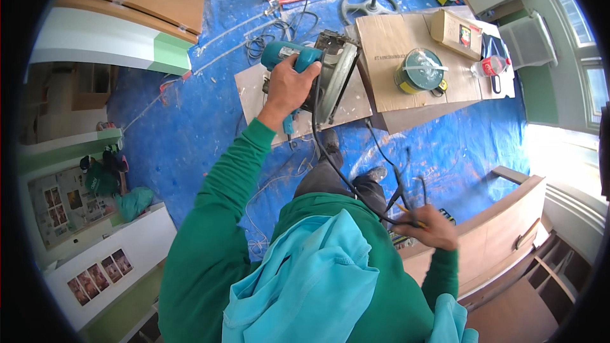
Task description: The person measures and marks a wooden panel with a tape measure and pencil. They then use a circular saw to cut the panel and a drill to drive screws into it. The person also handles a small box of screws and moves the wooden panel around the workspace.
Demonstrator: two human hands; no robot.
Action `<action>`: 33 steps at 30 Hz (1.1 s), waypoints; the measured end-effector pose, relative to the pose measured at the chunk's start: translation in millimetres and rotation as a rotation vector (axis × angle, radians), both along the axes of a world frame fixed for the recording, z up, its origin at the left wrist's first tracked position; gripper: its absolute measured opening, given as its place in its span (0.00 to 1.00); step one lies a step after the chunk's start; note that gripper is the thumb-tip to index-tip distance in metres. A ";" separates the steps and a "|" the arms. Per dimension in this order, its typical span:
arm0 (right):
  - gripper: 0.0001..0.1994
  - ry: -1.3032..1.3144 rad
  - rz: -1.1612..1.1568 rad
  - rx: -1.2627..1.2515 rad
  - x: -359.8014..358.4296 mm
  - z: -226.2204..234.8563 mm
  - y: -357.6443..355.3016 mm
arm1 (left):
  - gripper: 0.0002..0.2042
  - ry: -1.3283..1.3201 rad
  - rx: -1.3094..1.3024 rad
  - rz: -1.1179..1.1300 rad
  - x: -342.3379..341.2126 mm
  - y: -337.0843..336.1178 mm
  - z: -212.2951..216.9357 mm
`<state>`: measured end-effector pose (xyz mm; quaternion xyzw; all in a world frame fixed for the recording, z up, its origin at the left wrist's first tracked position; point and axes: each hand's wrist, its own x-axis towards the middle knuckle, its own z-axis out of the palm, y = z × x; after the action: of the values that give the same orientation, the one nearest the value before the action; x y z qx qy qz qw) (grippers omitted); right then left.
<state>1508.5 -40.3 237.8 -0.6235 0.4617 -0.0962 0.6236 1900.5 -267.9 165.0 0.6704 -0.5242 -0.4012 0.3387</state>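
Observation:
My left hand (289, 89) is wrapped round the top handle of a teal circular saw (277, 53). The saw is tilted, its pale metal guard facing right, above a dusty board (356, 107). Part of another teal tool (288, 124) shows just below my left wrist. From the saw a black power cord (342, 174) runs down in front of my legs to my right hand (434, 228), whose fingers are closed on it beside my right hip. Loose lengths of cord dangle above that hand, blurred by motion.
Right of the saw, a cardboard-covered table (384, 41) bears a lidded bucket (419, 71), a tape measure (441, 87), a carton (456, 35) and a bottle (493, 65). A fan (375, 1) stands behind. Cords (257, 44) lie on the blue sheeting (171, 133). A wooden panel (495, 235) stands at right.

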 end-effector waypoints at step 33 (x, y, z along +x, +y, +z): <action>0.16 -0.112 -1.589 0.004 -83.2 -74.9 6.5 | 0.29 -1.478 0.140 -2.290 -16.0 -64.9 -13.8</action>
<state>1425.3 -33.8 162.9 -0.1006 0.7363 -0.5425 0.3918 1884.6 -332.8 151.2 -0.0634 -0.8175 -0.0313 -0.5716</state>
